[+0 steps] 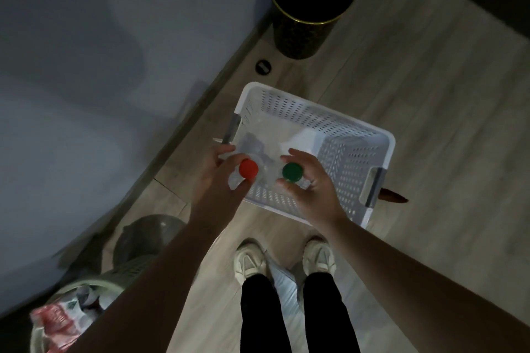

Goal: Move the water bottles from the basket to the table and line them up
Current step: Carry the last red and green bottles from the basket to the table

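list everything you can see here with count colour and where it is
red-capped bottle: 1, clear with red cap, held over the basket's near-left part
green-capped bottle: 1, clear with green cap, held over the basket's near side
basket: 1, white with grey handles, on the floor in front of the feet; whether more bottles lie inside is hard to tell
black bin: 1, black with gold rim, on the floor beyond the basket
green bin: 1, pale green, bottom left, holding a red and white bag
round floor fitting: 1, black, between black bin and basket
floor: 1, light wood
shoes: 2, off-white, bottom centre
left hand: 1, gripping the red-capped bottle
right hand: 1, gripping the green-capped bottle
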`<state>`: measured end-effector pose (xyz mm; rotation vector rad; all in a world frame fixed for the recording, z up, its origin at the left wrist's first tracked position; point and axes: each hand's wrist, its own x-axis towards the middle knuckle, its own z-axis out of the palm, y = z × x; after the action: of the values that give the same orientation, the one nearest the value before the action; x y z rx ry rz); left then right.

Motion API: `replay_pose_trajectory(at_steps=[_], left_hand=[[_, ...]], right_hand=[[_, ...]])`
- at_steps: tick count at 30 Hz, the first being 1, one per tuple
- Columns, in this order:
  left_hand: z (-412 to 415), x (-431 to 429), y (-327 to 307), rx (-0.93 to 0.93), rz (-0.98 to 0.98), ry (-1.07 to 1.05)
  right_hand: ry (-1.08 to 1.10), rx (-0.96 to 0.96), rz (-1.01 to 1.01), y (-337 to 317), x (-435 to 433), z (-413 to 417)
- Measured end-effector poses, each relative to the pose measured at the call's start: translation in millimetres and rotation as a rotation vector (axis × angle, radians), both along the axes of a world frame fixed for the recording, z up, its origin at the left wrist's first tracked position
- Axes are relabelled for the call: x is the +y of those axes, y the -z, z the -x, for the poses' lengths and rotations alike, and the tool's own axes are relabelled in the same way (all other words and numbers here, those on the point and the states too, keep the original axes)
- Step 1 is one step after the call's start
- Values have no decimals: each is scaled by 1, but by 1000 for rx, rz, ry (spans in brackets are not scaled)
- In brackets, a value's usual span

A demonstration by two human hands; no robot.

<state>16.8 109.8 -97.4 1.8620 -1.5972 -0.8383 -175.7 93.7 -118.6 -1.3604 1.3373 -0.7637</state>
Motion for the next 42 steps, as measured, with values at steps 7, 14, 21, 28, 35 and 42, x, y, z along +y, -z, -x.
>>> replay_pose_trajectory(at_steps=[7,14,21,28,35,42], left_hand=[[15,-25,6,92,-115,99],[41,-33,9,91,-164,103],[56,-32,24,88,-164,123],[58,-33,6,218,-194,-60],[51,-18,-59,238,-152,-76],[33,13,-222,298,-7,-100]], right_hand=[[123,-66,-30,-3,-19,31],[164,-85,-52,6,-17,39],[178,-105,-156,9,-19,49],[232,-145,-202,-9,-22,52],[249,-139,-202,-65,-10,55],[219,-131,-155,-222,8,60]])
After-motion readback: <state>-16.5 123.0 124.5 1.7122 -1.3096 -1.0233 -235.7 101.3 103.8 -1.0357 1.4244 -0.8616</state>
